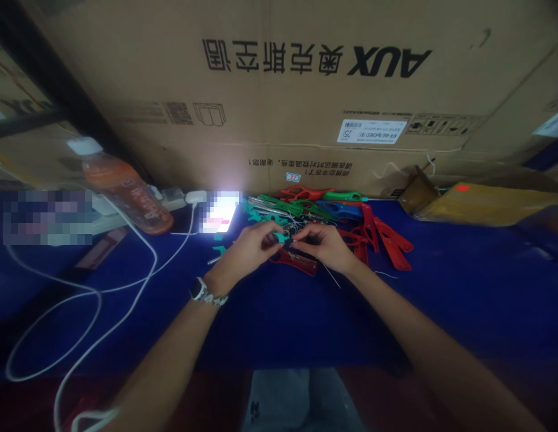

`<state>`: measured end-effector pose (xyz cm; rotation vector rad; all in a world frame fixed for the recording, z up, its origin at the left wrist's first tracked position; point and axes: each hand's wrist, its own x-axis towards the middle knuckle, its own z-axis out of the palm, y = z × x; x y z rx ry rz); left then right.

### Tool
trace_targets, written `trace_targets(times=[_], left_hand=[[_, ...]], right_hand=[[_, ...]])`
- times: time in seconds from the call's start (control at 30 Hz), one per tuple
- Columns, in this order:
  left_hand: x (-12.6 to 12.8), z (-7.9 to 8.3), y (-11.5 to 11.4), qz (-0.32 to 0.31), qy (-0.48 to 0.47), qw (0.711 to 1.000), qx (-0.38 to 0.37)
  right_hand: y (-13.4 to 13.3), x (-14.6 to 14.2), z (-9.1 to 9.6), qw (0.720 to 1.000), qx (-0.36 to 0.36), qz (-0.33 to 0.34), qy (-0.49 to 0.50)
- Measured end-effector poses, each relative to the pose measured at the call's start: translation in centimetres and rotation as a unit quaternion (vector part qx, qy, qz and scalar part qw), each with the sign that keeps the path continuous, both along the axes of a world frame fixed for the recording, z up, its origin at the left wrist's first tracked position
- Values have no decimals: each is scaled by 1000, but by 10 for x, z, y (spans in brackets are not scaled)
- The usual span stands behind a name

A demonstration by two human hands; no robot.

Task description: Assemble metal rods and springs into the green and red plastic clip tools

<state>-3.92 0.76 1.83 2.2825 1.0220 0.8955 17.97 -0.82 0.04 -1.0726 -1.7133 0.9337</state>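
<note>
My left hand (254, 245), with a metal-band watch on its wrist, pinches a small teal plastic piece (281, 238) between thumb and fingers. Close on its right, my right hand (328, 245) has thumb and forefinger pressed together near that piece. What sits between those fingertips is too small to make out. Below the right hand a thin pale wire (333, 277) sticks out. Just behind both hands lies a heap of teal plastic pieces (258, 213), wires and metal tubes. A dark red plastic shell (299, 263) rests beneath the fingers.
Red shells (391, 243) lie right of the heap; a green shell (344, 196) and a blue shell (348, 210) are behind. A lit phone (222, 211), drink bottle (126, 189) and white cable (148, 264) are left. A yellow packet (481, 205) lies right. A large cardboard box (279, 132) walls the back.
</note>
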Motion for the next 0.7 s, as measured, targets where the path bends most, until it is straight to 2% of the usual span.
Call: trace_targets(times=[0.17, 0.4, 0.57, 0.7], left_hand=[[-4, 2, 3, -9, 4, 998, 67], [-11, 3, 7, -31, 10, 999, 14], [-11, 6, 6, -40, 25, 999, 23], [-12, 6, 7, -16, 17, 999, 26]], right_hand=[[0, 1, -1, 1000, 16, -7, -18], [-1, 0, -1, 1000, 15, -8, -12], [-1, -1, 0, 999, 24, -10, -20], [0, -2, 0, 1000, 13, -5, 17]])
